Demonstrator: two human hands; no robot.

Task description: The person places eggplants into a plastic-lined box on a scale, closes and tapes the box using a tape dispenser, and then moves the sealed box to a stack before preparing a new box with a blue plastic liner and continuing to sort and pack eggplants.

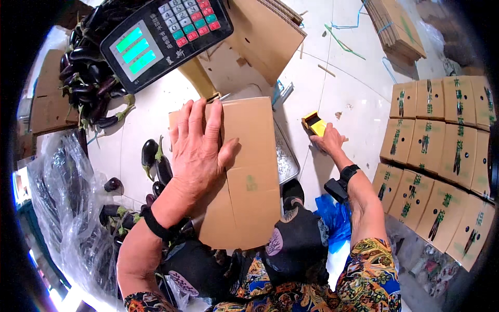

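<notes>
A closed cardboard box point(253, 144) sits before me on the metal platform point(286, 156) of a scale. My left hand point(199, 144) lies flat across the box's top, palm down over the seam of the flaps, thumb spread from the fingers. It grips nothing. To the right, low over the tiled floor, my right hand point(329, 139) has its fingers around a yellow tape dispenser point(315, 123); the dispenser's far end points away from me. Above the box stands the scale's display and keypad point(167, 39), its green readouts lit.
Filled cartons point(425, 152) form stacked rows at right. Eggplants point(91, 78) are heaped at upper left, with more beside my left arm. Clear plastic sheeting point(66, 210) covers the left side. Flattened cardboard point(269, 43) leans behind the scale. A blue plastic bag point(335, 222) lies by my right leg.
</notes>
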